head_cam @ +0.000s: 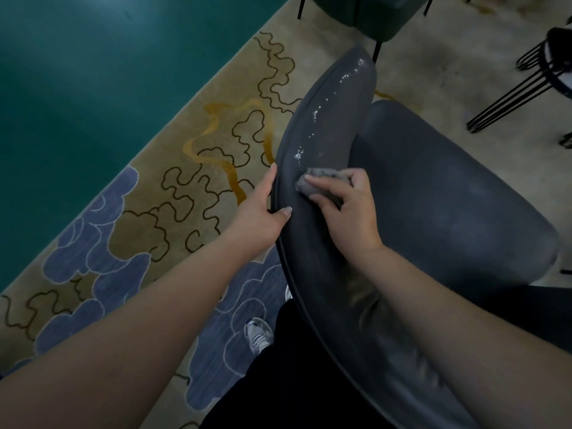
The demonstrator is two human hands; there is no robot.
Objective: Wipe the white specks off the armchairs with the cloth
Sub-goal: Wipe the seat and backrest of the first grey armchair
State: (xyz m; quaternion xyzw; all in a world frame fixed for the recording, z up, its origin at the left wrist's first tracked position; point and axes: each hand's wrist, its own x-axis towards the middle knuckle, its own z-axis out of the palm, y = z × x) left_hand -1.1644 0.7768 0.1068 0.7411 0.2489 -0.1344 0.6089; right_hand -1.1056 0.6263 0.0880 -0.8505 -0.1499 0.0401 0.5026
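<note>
A dark grey armchair [433,193] fills the right half of the view, its curved backrest running from the bottom up to the top centre. White specks [315,116] dot the upper stretch of the backrest, above my hands. My right hand [343,209] grips a bunched grey cloth [312,184] and presses it on the backrest just below the lowest specks. My left hand [263,209] holds the backrest's outer edge, thumb on the front face and fingers behind the rim.
A patterned beige and blue carpet [185,187] lies under the chair, with teal floor [93,88] to the left. A dark green chair [371,13] stands at the top, a black wire-legged stool [526,75] at the right. My shoe [258,334] is below the backrest.
</note>
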